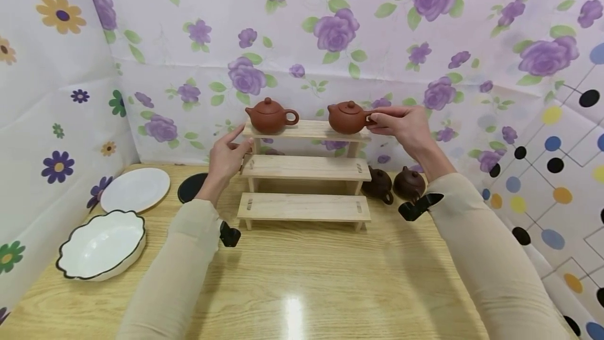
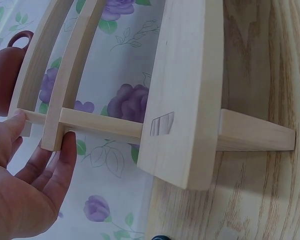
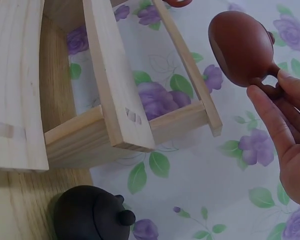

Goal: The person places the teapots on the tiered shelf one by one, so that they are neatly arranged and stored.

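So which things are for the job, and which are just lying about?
Job:
red teapot in the right hand
other red teapot
wooden stand, gripped by the left hand

Seemingly lying about:
white plate
wavy-edged bowl
round black thing
two dark teapots (perhaps needed later)

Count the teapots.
4: one red teapot, left on the top shelf; another red teapot in the right hand; two dark teapots on the table right of the rack, one partly behind it.
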`<state>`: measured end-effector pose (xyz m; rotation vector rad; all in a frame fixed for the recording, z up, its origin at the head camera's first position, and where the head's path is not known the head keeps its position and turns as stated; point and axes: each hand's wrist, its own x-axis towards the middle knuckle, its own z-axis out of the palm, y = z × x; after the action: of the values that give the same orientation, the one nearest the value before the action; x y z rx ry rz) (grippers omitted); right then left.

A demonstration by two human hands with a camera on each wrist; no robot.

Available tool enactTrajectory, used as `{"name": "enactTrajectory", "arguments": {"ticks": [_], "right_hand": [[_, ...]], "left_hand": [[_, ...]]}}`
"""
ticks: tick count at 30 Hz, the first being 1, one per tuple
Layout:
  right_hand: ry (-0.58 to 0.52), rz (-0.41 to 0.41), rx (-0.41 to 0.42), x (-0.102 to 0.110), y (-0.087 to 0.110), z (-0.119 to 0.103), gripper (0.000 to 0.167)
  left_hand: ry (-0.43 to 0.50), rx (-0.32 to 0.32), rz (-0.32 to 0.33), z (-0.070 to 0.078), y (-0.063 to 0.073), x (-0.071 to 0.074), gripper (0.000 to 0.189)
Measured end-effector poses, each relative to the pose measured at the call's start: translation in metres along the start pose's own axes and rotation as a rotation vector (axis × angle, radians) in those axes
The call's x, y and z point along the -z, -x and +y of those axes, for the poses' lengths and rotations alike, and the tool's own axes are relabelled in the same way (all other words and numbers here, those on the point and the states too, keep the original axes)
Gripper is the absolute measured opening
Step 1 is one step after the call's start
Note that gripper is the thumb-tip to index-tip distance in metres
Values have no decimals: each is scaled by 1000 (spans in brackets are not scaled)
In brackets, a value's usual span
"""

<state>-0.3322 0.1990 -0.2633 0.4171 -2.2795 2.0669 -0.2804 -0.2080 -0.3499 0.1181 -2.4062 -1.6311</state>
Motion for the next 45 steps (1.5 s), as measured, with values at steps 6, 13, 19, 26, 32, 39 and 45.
{"name": "enactTrajectory", "arguments": {"ticks": [6, 13, 19, 26, 32, 39, 45], "right_hand": [[-34, -6, -32, -1, -10, 3, 25], [-49, -24, -38, -2, -20, 11, 23], [-26, -21, -54, -3, -24, 15, 21], [-16, -23, -70, -4, -25, 14, 23], [-3, -20, -77, -6, -27, 16, 25], [0, -33, -68, -7, -27, 17, 30], [-12, -44, -65, -8, -28, 18, 31]], "left_hand": [[-14, -5, -4, 1, 0, -1, 57], [-22, -1, -2, 2, 0, -1, 57], [-17, 8, -12, 2, 0, 0, 57], [-9, 0, -18, 2, 1, 1, 59], [-21, -3, -10, 2, 1, 1, 58], [-13, -7, -13, 2, 0, 0, 57], [-16, -8, -6, 2, 0, 0, 57]]}}
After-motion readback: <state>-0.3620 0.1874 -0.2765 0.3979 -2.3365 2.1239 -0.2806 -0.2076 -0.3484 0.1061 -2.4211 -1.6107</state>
